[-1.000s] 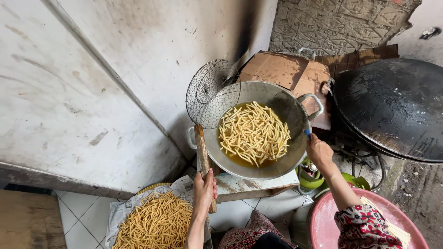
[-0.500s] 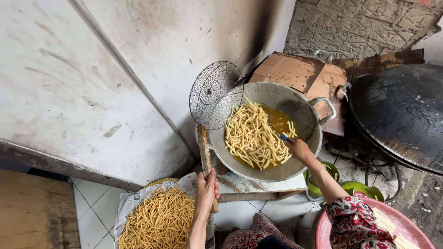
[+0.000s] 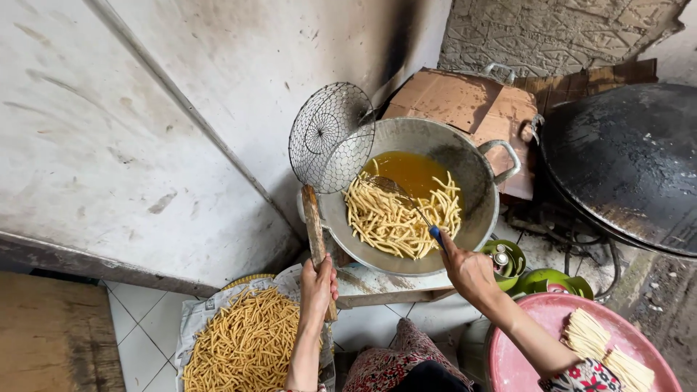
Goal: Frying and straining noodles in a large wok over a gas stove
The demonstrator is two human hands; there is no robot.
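My left hand point(image 3: 317, 289) grips the wooden handle of a round wire skimmer point(image 3: 330, 138), whose mesh rests raised over the left rim of a grey wok point(image 3: 479, 210). The wok holds amber oil and a heap of pale dough sticks point(image 3: 396, 218) gathered at its near side. My right hand point(image 3: 468, 272) holds a blue-handled metal spatula point(image 3: 406, 199) whose blade reaches into the sticks and oil.
A lined basket of fried golden sticks point(image 3: 243, 345) sits at lower left. A pink basin point(image 3: 552, 327) with bundles of raw sticks is at lower right. A big black wok point(image 3: 624, 160) stands right, cardboard point(image 3: 465, 101) behind, a green gas cylinder point(image 3: 541, 279) below.
My right hand has moved left along the wok's near rim, and the spatula has pushed the sticks toward the near side, baring oil at the back. The skimmer stays put.
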